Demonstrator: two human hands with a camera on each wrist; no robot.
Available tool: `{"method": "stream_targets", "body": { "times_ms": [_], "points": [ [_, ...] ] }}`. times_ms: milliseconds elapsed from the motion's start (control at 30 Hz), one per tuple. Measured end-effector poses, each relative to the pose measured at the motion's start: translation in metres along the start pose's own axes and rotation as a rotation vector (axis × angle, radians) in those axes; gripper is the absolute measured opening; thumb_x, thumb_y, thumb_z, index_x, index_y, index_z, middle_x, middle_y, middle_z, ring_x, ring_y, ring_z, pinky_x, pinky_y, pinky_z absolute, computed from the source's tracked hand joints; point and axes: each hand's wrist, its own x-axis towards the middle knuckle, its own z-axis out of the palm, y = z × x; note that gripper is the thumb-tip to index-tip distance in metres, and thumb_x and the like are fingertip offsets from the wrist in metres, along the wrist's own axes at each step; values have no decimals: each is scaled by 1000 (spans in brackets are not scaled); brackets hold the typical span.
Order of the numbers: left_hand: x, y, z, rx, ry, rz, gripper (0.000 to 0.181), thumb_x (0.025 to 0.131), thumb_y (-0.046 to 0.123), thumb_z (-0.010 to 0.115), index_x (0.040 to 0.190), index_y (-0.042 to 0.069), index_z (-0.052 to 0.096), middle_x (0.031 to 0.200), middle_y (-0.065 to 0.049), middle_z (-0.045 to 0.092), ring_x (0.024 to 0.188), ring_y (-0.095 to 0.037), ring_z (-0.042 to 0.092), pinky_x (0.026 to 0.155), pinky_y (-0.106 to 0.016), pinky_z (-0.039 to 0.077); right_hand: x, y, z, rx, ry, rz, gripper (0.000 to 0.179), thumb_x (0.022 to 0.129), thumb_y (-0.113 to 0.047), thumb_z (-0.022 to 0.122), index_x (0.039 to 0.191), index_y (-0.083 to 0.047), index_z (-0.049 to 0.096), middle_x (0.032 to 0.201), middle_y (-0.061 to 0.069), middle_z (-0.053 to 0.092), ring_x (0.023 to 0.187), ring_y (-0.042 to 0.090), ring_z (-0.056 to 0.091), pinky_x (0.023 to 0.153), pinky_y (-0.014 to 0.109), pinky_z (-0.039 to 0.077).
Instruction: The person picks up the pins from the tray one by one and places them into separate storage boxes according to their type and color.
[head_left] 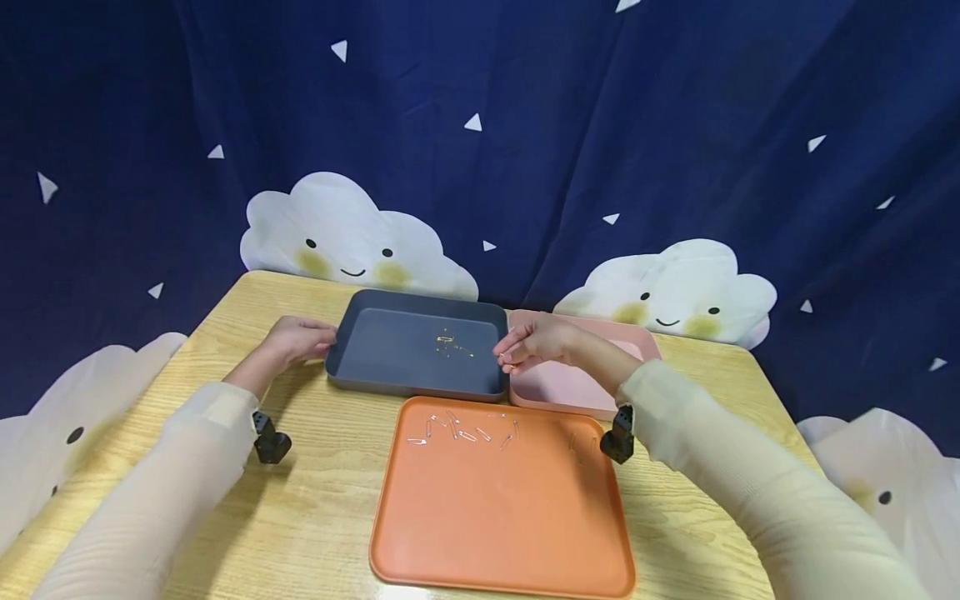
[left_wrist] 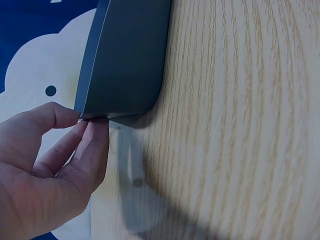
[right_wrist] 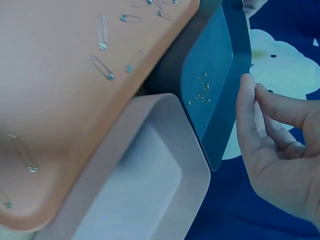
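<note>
My left hand [head_left: 298,340] is at the left end of a dark grey tray [head_left: 375,383]. In the left wrist view, its thumb meets the rim and its fingertips touch the outer wall, pinching the tray's end. My right hand [head_left: 542,340] hovers over the grey tray's right edge, beside the pink tray [head_left: 555,383]. Its thumb and index fingertips pinch together; a small gold glint shows there in the head view, apparently a gold safety pin, hidden in the right wrist view. Several small gold safety pins [head_left: 445,339] lie in the grey tray.
An orange tray [head_left: 502,517] lies in front of the other two. Several silver safety pins [head_left: 467,436] are scattered near its far edge, and a few more lie at its far right corner. A blue curtain [head_left: 525,150] hangs behind the wooden table [head_left: 315,500].
</note>
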Motion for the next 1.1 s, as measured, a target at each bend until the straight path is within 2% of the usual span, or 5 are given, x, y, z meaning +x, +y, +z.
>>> {"method": "stream_targets", "body": {
  "times_ms": [333, 567, 733, 867, 1100],
  "points": [
    [0, -1, -2, -1, 0, -13, 52, 94, 14, 55, 138, -11, 43, 141, -27, 47, 70, 9, 58, 83, -14, 57, 24, -20, -4, 1, -4, -9, 33, 89, 10, 56, 122, 15, 56, 76, 1, 70, 70, 10, 67, 72, 23, 62],
    [-2, 0, -2, 4, 2, -13, 51, 95, 14, 54, 138, -11, 43, 141, -27, 47, 70, 9, 58, 83, -14, 57, 39, -33, -5, -34, 35, -8, 31, 89, 10, 56, 120, 15, 58, 73, 1, 68, 68, 11, 66, 70, 23, 62],
    [-2, 1, -3, 17, -5, -19, 51, 95, 16, 54, 138, -9, 43, 144, -27, 44, 72, 10, 57, 86, -14, 56, 52, -42, -4, -60, 93, 22, 30, 88, 11, 58, 118, 14, 60, 74, 5, 68, 67, 12, 65, 76, 27, 62],
    [-1, -1, -3, 17, -1, -13, 51, 95, 15, 54, 138, -10, 43, 142, -27, 46, 71, 10, 57, 85, -14, 56, 62, -51, -2, -62, 128, 38, 29, 86, 13, 58, 115, 16, 60, 73, 8, 66, 65, 14, 64, 89, 36, 59],
    [-1, -2, -2, -12, 15, 33, 51, 93, 12, 56, 135, -13, 45, 117, -15, 63, 69, 8, 60, 82, -15, 58, 81, -54, 2, -85, 161, 63, 31, 85, 18, 54, 116, 18, 58, 88, 17, 66, 68, 16, 63, 94, 38, 57]
  ]
}}
